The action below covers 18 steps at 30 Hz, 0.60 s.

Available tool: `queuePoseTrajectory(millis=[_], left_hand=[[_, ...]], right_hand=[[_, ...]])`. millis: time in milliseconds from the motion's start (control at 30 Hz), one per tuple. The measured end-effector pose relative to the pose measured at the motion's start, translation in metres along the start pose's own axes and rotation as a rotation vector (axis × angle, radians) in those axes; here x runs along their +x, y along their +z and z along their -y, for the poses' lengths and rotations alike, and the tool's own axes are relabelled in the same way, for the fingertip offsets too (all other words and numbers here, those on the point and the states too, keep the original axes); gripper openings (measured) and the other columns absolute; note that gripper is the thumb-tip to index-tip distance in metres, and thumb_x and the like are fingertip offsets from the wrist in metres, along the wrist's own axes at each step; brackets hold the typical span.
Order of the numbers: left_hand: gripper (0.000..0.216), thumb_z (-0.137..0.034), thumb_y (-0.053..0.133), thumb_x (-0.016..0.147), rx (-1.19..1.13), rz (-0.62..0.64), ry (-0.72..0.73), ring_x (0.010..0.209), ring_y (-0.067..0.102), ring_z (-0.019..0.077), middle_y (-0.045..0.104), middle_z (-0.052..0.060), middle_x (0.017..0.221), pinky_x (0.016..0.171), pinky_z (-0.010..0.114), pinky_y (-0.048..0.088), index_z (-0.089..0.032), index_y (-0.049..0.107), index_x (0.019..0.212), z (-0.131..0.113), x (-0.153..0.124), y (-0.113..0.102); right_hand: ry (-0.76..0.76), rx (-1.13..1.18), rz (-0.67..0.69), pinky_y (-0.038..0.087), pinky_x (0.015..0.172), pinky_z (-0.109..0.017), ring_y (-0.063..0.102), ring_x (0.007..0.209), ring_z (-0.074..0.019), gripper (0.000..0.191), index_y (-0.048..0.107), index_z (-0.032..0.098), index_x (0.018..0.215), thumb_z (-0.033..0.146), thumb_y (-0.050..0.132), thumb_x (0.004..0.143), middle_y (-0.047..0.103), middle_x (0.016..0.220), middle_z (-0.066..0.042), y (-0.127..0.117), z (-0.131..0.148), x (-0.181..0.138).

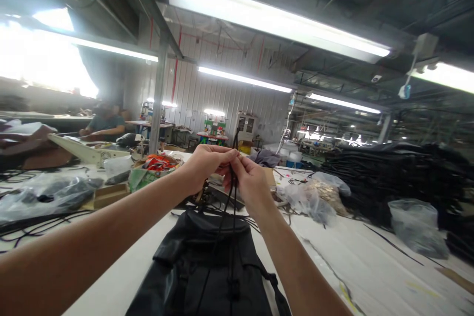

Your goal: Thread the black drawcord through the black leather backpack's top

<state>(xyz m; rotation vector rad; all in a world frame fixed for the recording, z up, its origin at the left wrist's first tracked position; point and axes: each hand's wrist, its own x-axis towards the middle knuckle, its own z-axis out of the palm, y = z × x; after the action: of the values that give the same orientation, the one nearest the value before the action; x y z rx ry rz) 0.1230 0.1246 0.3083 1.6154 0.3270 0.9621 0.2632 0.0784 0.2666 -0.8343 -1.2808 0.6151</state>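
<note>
You have two hands raised in front of you and one black bag (pixel 207 266) lying flat on the white table (pixel 370 266) beneath them. Two thin black cords (pixel 231 207) rise from the top of that bag to your fingers (they run close together, so the count is hard to be sure of).

Your left hand (pixel 205 163) and your right hand (pixel 250 180) meet fingertip to fingertip, both pinched shut on the upper end of the cords, which stand up a little above your fingers. The bag hangs slack below, its mouth gathered where the cords enter.

To the right you have two clear plastic bags: the nearer one (pixel 318 197) holds small pale pieces, the farther one (pixel 418 227) holds something you cannot make out. A large heap of black material (pixel 400 177) lies behind them. On your left another clear plastic bag (pixel 48 197) holds dark items, and a basket (pixel 157 165) holds orange things. One other person (pixel 105 126) sits at a far table.
</note>
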Motion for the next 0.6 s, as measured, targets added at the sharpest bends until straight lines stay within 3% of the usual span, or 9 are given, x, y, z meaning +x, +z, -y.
queuePoseTrajectory(millis=[133,233,300,367,467,600], left_hand=[[0.046,-0.06,0.094,0.079,0.011,-0.009,0.033,0.048,0.056,0.0178,0.058,0.001,0.056,0.057,0.036,0.051,-0.018,0.076,0.079,-0.007,0.006,-0.001],[0.047,-0.061,0.096,0.076,0.006,-0.027,0.026,0.05,0.052,0.0163,0.055,0.0,0.056,0.053,0.034,0.048,-0.018,0.079,0.081,-0.005,0.007,-0.001],[0.047,-0.062,0.096,0.075,0.005,-0.06,0.01,0.056,0.055,0.0171,0.062,0.003,0.063,0.056,0.034,0.049,-0.017,0.082,0.084,-0.002,0.005,-0.002],[0.048,-0.061,0.097,0.074,0.016,-0.105,-0.008,0.072,0.065,0.0208,0.074,0.009,0.08,0.069,0.036,0.054,-0.017,0.085,0.088,0.003,0.0,-0.005],[0.052,-0.064,0.098,0.07,0.049,-0.159,-0.053,0.102,0.071,0.0266,0.083,0.014,0.108,0.089,0.036,0.055,-0.018,0.089,0.094,0.012,-0.021,-0.017],[0.06,-0.07,0.096,0.072,0.04,-0.175,-0.169,0.116,0.07,0.0303,0.082,0.015,0.123,0.101,0.038,0.051,-0.019,0.09,0.104,0.032,-0.067,-0.042]], right_hand=[[0.002,0.038,0.002,0.046,0.043,-0.024,0.059,0.049,-0.0139,0.056,0.071,0.018,0.09,0.072,0.086,0.086,0.073,0.071,-0.001,0.0,0.007,0.006],[0.02,0.044,0.009,0.054,0.047,-0.027,0.066,0.057,-0.0175,0.059,0.072,0.019,0.092,0.075,0.087,0.083,0.077,0.079,-0.004,0.002,0.007,0.008],[0.038,0.018,0.025,0.059,0.053,-0.029,0.071,0.064,-0.0198,0.058,0.075,0.019,0.096,0.076,0.085,0.085,0.08,0.084,-0.005,0.0,0.003,0.006],[0.037,-0.068,0.02,0.062,0.061,-0.03,0.075,0.072,-0.0212,0.057,0.077,0.019,0.1,0.075,0.081,0.089,0.081,0.09,-0.007,-0.008,-0.003,0.0],[0.038,-0.255,-0.066,0.065,0.069,-0.031,0.079,0.081,-0.0232,0.059,0.079,0.019,0.108,0.076,0.073,0.095,0.083,0.099,-0.011,-0.043,-0.018,-0.019],[0.154,-0.533,-0.253,0.067,0.074,-0.043,0.081,0.084,-0.0315,0.07,0.079,0.016,0.106,0.084,0.065,0.091,0.082,0.097,-0.017,-0.12,-0.046,-0.05]])
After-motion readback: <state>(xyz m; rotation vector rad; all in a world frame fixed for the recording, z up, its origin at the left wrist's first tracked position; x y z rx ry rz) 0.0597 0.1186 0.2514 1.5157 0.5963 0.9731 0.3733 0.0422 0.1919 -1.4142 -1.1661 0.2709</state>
